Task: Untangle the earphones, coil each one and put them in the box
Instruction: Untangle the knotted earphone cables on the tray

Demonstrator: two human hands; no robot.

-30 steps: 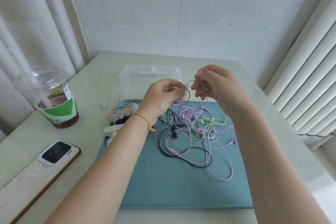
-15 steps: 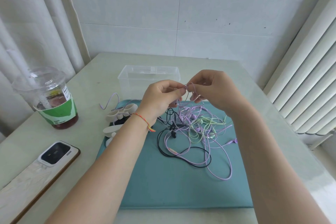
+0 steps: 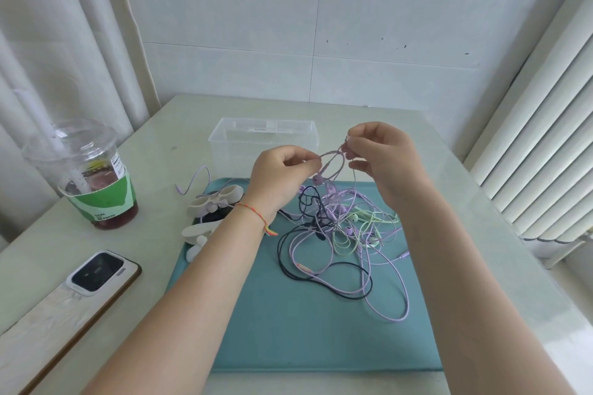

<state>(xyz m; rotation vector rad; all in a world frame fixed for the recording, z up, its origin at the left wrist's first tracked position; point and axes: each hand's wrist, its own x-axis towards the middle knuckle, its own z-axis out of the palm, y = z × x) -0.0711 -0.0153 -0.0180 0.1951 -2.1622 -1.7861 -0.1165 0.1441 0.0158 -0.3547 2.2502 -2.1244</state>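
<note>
Step in hand: untangling. No earphone is yet freed or coiled, and the clear plastic box at the far side of the worktop appears to hold nothing.

Position of parts: the tangle of earphones, made up of lilac, green and black cables, lies on the teal mat. One section of lilac cable is raised above the heap, with a lilac earbud hanging from it.

Hands: the left hand has its fingers curled and pinches one side of the raised lilac loop. The right hand pinches the other side between thumb and fingertips, its remaining fingers loosely bent.

Next move, as judged: draw the pinched loop apart or pass the earbud through it, then follow that cable down into the heap. A gentle pull is advised, since the black and green cables cross the lilac one and may tighten.

Change from half a second ago: the hands were closer together, fingertips almost meeting, and the loop was small. The right hand now sits higher and farther right, and the loop is wider. The heap on the mat looks unchanged.

Also present: an iced drink cup, a phone and pale cable holders.
</note>
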